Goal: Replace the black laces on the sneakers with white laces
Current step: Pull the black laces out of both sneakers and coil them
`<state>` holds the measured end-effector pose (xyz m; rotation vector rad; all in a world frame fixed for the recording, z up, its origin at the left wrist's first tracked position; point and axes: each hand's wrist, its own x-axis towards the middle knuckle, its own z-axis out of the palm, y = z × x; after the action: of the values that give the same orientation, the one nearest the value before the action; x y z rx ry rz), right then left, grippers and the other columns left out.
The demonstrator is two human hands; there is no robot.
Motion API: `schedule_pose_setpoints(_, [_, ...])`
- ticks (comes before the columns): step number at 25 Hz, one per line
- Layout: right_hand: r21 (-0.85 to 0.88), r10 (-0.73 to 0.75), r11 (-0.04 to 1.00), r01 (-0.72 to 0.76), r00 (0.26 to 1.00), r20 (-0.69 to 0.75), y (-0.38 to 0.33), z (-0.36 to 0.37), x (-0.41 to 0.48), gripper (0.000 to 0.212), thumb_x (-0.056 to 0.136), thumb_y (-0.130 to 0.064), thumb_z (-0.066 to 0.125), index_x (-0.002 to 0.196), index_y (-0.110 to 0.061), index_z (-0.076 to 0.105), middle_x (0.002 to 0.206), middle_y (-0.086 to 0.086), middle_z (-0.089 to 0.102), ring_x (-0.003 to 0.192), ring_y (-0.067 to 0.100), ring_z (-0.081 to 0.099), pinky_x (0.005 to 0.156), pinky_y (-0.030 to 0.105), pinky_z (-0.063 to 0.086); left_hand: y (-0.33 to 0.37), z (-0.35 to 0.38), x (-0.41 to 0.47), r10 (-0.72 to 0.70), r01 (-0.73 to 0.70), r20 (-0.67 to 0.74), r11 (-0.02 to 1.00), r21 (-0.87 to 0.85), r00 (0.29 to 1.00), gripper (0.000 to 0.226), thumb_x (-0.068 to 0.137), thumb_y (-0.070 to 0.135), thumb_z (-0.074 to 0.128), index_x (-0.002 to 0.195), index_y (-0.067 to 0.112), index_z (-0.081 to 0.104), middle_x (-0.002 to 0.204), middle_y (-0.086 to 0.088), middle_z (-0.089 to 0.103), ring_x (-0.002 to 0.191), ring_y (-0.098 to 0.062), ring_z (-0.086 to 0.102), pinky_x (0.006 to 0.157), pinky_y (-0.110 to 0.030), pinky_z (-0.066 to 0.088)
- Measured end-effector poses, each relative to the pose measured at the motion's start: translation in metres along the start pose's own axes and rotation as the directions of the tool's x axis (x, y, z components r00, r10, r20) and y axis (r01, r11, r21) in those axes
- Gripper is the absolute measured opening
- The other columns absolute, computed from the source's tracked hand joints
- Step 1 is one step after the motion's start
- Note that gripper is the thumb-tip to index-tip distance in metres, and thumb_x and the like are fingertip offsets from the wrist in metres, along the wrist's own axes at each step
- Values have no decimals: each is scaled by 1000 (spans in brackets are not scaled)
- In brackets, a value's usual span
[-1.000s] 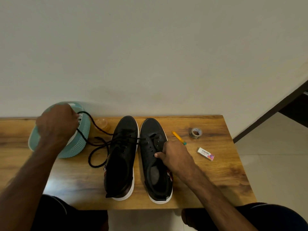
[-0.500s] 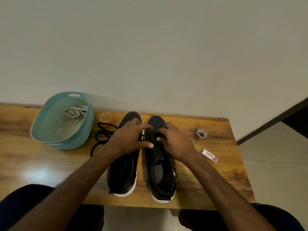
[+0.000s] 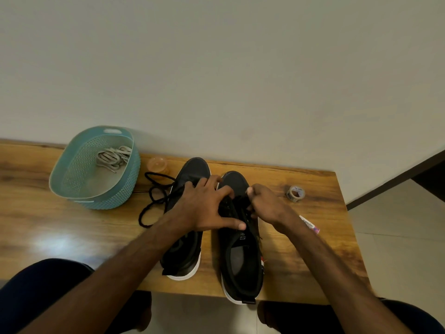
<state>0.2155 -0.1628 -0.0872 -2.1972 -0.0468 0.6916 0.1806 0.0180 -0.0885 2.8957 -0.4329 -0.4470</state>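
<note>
Head view:
Left grip (image 3: 204, 208): released, fingers spread flat across the right shoe (image 3: 240, 268), apparently steadying it.
Right grip (image 3: 267, 203): fingers curled, pinching that shoe's black lace (image 3: 237, 204) at the eyelets, likely to draw it out.
Left shoe (image 3: 190, 174): just beside it on the bench (image 3: 72, 225); its loose lace (image 3: 154, 201) trails leftward.
White laces (image 3: 113, 156): bundled in the basket (image 3: 96, 198), within reach.

Glossy grained wood table (image 3: 72, 232), perforated teal plastic basket (image 3: 120, 191), matt black sneakers (image 3: 240, 266), smooth white rubber soles, woven black lace (image 3: 154, 201)
</note>
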Motion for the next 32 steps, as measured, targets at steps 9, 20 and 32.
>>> schedule_pose_setpoints(9, [-162, -255, 952, 258, 966, 39, -1, -17, -6, 15, 103, -30, 49, 101, -18, 58, 90, -2, 67, 73, 9, 57, 69, 31, 48, 8, 5, 2, -5, 10, 63, 997, -73, 998, 97, 66, 89, 51, 138, 26, 39, 152, -1, 30, 137, -23, 36, 109, -48, 24])
schedule_pose_setpoints(20, [-289, -352, 898, 331, 936, -23, 0, -6, -5, 5, 93, -19, 64, 89, -18, 65, 97, -3, 56, 89, 12, 52, 75, 28, 42, 7, 1, 2, 29, -11, 80, 977, -213, 996, 90, 66, 81, 63, 132, 26, 38, 125, 10, 52, 111, -12, 51, 99, -39, 29])
schedule_pose_setpoints(32, [-380, -319, 900, 215, 918, -235, 14, -39, -3, 14, 96, -18, 61, 109, -21, 68, 109, -4, 54, 101, 17, 55, 80, 30, 44, -8, -4, 4, -1, 28, 88, 953, -302, 996, 78, 67, 86, 56, 128, 40, 41, 115, 13, 65, 112, -12, 56, 101, -45, 22])
